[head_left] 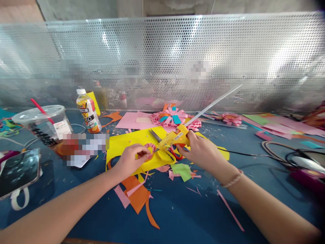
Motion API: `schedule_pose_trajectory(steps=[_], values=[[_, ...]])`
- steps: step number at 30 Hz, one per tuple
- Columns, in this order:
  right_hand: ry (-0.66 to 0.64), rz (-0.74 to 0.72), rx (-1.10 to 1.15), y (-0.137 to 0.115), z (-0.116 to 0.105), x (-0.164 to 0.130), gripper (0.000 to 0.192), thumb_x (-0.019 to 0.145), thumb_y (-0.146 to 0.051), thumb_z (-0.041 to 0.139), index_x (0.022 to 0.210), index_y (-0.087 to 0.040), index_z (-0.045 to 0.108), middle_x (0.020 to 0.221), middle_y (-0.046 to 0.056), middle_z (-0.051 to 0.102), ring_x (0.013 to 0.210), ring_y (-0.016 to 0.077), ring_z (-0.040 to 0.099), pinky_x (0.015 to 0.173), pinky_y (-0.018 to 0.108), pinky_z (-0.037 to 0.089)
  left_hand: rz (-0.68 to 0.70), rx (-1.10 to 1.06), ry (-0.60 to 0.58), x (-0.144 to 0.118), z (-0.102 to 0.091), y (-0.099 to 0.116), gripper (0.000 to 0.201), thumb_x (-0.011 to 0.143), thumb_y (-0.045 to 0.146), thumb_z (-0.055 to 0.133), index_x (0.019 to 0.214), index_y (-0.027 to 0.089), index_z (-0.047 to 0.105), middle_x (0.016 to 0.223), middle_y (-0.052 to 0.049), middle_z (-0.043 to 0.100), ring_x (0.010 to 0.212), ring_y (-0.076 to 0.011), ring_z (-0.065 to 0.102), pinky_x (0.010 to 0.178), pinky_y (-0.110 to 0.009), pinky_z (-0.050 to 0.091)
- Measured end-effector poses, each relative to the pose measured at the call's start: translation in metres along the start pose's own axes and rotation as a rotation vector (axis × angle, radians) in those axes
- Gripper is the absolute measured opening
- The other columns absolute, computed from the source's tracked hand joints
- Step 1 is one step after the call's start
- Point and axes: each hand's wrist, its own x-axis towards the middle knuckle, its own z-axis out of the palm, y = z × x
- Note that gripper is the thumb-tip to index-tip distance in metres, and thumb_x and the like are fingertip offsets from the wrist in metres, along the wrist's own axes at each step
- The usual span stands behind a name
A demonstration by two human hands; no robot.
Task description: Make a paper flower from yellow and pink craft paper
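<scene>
My right hand [199, 145] grips a yellow hot glue gun [176, 137], its nozzle pointing left and down. A long clear glue stick [214, 105] sticks out of its back end. In my left hand [133, 157], the fingers are closed on a small pink fringed paper strip [150, 147], curled into a ring, close to the nozzle. Whether glue touches it I cannot tell. Beneath both hands lies a yellow paper sheet [118, 145]. Scissors [154, 135] with open blades rest on it, partly hidden behind the glue gun.
Pink paper flowers [175, 117] lie at the back before a perforated metal screen [162, 51]. A drink cup [48, 125], a juice bottle [88, 112] and a phone [20, 173] stand or lie left. Orange paper scraps [138, 196] are in front; cables [271, 152] lie right.
</scene>
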Motion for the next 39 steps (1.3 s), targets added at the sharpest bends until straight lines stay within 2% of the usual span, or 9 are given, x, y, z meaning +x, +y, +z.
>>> schedule_pose_trajectory(steps=[8, 18, 25, 34, 37, 39], values=[[-0.029, -0.091, 0.016, 0.002, -0.001, -0.001, 0.034, 0.082, -0.037, 0.039, 0.104, -0.011, 0.041, 0.078, 0.011, 0.062, 0.066, 0.0224, 0.060, 0.050, 0.027, 0.031, 0.009, -0.004, 0.010, -0.001, 0.000, -0.001, 0.010, 0.075, 0.021, 0.055, 0.077, 0.018, 0.065, 0.077, -0.003, 0.066, 0.068, -0.0121, 0.061, 0.063, -0.023, 0.049], [-0.079, -0.094, 0.033, 0.003, -0.004, -0.001, 0.023, 0.082, -0.032, 0.041, 0.097, -0.013, 0.042, 0.077, 0.010, 0.062, 0.065, 0.0213, 0.060, 0.051, 0.026, 0.031, 0.014, 0.005, 0.009, -0.001, 0.000, -0.002, 0.011, 0.076, 0.024, 0.055, 0.077, 0.018, 0.064, 0.076, -0.002, 0.066, 0.065, -0.0113, 0.060, 0.062, -0.023, 0.049], [-0.038, -0.082, 0.017, 0.003, -0.006, -0.001, 0.037, 0.084, -0.042, 0.039, 0.104, -0.011, 0.042, 0.082, 0.013, 0.062, 0.069, 0.0237, 0.061, 0.053, 0.028, 0.035, 0.033, 0.019, -0.006, 0.000, 0.000, -0.001, 0.011, 0.076, 0.024, 0.055, 0.075, 0.018, 0.065, 0.075, -0.003, 0.066, 0.067, -0.0119, 0.060, 0.063, -0.023, 0.048], [-0.078, -0.012, 0.062, 0.005, -0.003, 0.000, 0.049, 0.079, -0.052, 0.043, 0.109, -0.013, 0.042, 0.085, 0.012, 0.063, 0.069, 0.0236, 0.061, 0.053, 0.029, 0.037, 0.115, 0.052, -0.047, -0.002, 0.004, -0.009, 0.011, 0.077, 0.025, 0.056, 0.079, 0.020, 0.066, 0.082, -0.004, 0.067, 0.075, -0.0136, 0.062, 0.070, -0.026, 0.050], [-0.087, 0.065, 0.051, 0.017, -0.001, 0.004, 0.051, 0.077, -0.054, 0.044, 0.108, -0.013, 0.044, 0.083, 0.011, 0.063, 0.066, 0.0228, 0.061, 0.050, 0.027, 0.035, 0.129, 0.070, -0.061, -0.002, 0.004, -0.011, 0.012, 0.078, 0.023, 0.054, 0.082, 0.021, 0.066, 0.084, -0.003, 0.068, 0.077, -0.0141, 0.063, 0.070, -0.026, 0.050], [-0.087, 0.145, 0.043, 0.034, 0.001, 0.008, 0.055, 0.074, -0.057, 0.047, 0.107, -0.013, 0.045, 0.079, 0.011, 0.063, 0.062, 0.0226, 0.060, 0.049, 0.027, 0.034, 0.141, 0.094, -0.048, -0.002, 0.003, -0.011, 0.014, 0.079, 0.023, 0.053, 0.083, 0.021, 0.065, 0.085, -0.004, 0.068, 0.080, -0.0150, 0.063, 0.073, -0.027, 0.051]])
